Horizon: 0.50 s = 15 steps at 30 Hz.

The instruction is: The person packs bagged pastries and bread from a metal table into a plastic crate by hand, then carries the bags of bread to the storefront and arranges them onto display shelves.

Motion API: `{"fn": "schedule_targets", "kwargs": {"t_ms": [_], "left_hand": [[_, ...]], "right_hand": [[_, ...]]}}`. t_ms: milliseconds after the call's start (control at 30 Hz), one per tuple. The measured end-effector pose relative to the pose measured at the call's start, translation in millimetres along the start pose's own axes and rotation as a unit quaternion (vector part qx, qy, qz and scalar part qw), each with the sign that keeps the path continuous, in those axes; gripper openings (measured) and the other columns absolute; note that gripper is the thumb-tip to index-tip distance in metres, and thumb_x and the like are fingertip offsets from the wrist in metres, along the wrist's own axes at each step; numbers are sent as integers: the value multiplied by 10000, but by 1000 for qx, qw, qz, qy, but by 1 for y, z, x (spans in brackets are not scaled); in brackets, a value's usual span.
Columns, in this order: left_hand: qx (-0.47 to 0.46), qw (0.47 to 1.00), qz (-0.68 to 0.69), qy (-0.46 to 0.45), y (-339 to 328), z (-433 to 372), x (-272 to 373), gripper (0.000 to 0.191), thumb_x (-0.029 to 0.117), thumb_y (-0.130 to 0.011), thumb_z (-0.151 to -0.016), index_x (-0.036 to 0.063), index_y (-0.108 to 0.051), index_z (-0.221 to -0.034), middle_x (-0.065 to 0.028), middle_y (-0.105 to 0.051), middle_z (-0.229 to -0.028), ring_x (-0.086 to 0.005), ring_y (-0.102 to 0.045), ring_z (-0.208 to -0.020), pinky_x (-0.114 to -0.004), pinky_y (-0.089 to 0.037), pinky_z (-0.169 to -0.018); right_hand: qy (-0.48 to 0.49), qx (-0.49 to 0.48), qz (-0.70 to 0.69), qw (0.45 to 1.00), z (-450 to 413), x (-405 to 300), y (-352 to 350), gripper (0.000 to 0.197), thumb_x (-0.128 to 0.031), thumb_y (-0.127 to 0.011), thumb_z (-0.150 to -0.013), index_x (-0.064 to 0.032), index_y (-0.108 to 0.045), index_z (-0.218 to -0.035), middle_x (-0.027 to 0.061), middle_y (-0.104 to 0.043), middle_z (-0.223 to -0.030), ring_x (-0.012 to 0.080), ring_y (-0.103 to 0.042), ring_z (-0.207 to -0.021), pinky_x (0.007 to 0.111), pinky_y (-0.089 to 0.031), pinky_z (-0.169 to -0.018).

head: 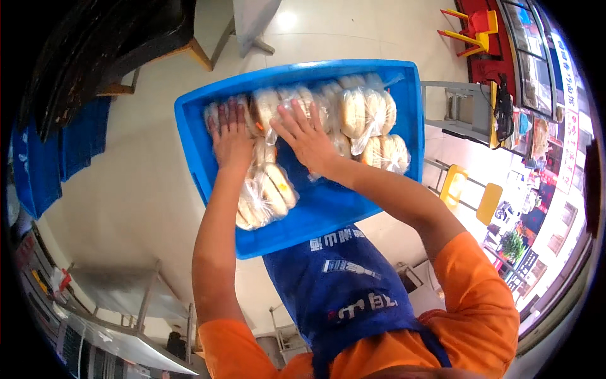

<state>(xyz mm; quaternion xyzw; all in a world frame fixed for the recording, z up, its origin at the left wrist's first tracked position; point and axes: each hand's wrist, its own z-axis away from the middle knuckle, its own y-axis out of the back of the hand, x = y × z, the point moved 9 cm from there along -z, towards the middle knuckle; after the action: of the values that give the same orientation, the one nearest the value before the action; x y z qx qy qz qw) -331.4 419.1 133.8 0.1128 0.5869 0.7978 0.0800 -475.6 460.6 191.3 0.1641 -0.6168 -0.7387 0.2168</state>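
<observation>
A blue plastic crate (pixel 312 213) lies before me with several clear plastic bags of pale, flat bread or buns in it. My left hand (pixel 232 137) rests with spread fingers on the bags at the crate's far left. My right hand (pixel 305 137) is spread over the bags near the middle, its fingers pointing to the far left. A bag of buns (pixel 267 196) lies at the near left, below my left hand. At the right are another bag of buns (pixel 367 111) and a smaller one (pixel 388 151) nearer me. What lies under my palms is hidden.
Blue containers (pixel 80 147) stand at the left beside dark furniture. A metal table (pixel 128 293) is at the lower left. On the right are a grey table (pixel 466 111), a yellow-seated chair (pixel 490 203) and a red and yellow child's chair (pixel 478 31). Pale floor tiles surround the crate.
</observation>
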Motion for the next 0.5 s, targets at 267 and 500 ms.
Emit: {"fn": "schedule_targets", "kwargs": {"t_ms": [267,500], "left_hand": [[-26,999,-8,-16,22,-3,1,945,379,-745,-849,90,-252,-1602,-94,-206,-1683,-307,-155,-1556,-579,-45,-1249],[36,945,259,-198,82,33,87,175,9,-572,-805,11,-674,-947,-181,-634,-981,-388,-595,-1025,-495,-463,-931]], "right_hand": [[29,24,75,996,-17,7,-31,648,-261,-490,-963,-205,-334,-1589,92,-202,-1680,364,-167,-1541,607,-143,-1230],[133,-64,-24,989,79,-53,-50,390,-269,-510,-942,-12,-737,-1127,176,-628,-1344,359,-455,-1379,542,-220,-1221]]}}
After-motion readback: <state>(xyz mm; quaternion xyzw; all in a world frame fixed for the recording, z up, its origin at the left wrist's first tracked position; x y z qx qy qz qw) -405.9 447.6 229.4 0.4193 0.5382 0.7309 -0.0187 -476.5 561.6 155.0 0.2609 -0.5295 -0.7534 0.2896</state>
